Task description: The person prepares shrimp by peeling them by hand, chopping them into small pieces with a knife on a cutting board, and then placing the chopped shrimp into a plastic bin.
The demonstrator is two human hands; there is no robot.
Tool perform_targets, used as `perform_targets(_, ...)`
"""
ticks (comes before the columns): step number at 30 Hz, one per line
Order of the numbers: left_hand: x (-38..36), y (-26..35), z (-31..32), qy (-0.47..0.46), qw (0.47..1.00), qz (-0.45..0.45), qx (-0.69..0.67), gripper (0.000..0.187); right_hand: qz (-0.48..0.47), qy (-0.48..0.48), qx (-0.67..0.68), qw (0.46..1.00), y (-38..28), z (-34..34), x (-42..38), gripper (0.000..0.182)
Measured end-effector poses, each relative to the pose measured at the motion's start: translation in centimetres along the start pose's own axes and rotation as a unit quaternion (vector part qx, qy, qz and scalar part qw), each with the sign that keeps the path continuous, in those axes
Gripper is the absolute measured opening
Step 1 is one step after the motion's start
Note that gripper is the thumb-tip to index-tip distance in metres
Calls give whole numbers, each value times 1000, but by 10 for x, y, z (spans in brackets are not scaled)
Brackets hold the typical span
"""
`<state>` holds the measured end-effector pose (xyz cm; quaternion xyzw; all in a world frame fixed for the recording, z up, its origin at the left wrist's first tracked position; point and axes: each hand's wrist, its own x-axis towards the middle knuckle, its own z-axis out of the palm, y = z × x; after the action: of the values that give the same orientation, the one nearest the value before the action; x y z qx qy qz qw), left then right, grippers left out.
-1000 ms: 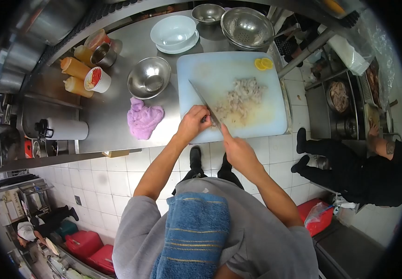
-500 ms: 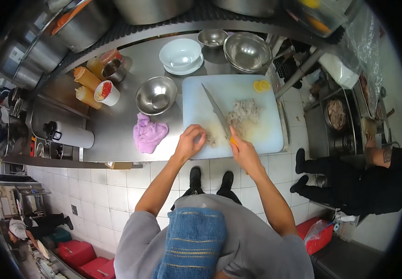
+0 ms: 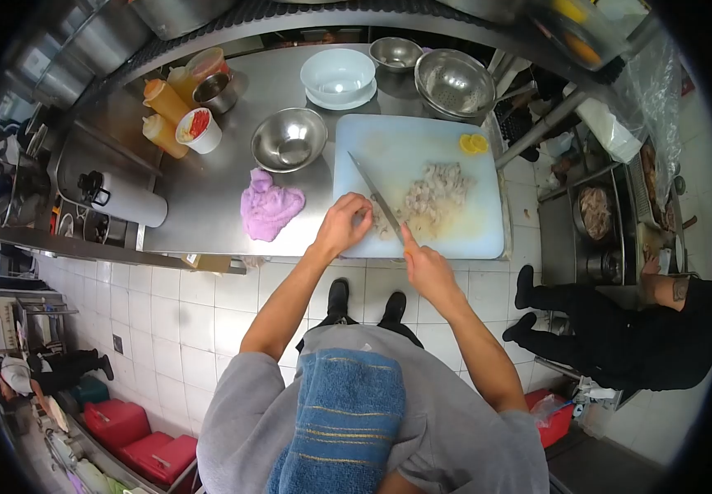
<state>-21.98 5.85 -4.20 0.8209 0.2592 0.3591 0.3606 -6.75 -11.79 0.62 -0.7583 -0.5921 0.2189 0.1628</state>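
My right hand [image 3: 428, 270] is wrapped round the handle of a long kitchen knife [image 3: 379, 198]. Its blade lies low over the white cutting board [image 3: 381, 136], tip pointing away to the left. Beside the blade, my left hand [image 3: 344, 226] rests at the board's left edge with fingers curled in. What those fingers press on is hidden. A few small pale pieces lie between the hand and the knife. Right of the blade is a heap of chopped pale, greyish meat or seafood [image 3: 438, 188]. Two lemon halves [image 3: 473, 144] sit in the board's far right corner.
Left of the board are a pink cloth [image 3: 269, 206] and a steel bowl [image 3: 288, 140]. White bowls [image 3: 338, 76] and a colander [image 3: 455, 82] stand behind. Sauce bottles [image 3: 162, 136] are farther left. A shelf [image 3: 307, 41] overhangs the back. A person [image 3: 644, 333] works at right.
The view has shifted, so the table appears higher in it. The knife has moved slightly and its blade lies closer to my left fingers. Both hands keep nearly the same pose.
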Motion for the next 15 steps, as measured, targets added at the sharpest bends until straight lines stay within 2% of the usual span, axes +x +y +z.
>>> perform_targets(6,-1,-2,8,-33,995,40,80,14,-9,-23,7,1000,-16,-17,-10,60)
perform_targets(12,-5,-9,14,-15,996,48,74,14,11,-64,23,998,-18,-19,-24,60)
perform_targets(15,-4,-11,15,-9,997,59,56,11,-11,-22,5,1000,-19,-1,-13,61)
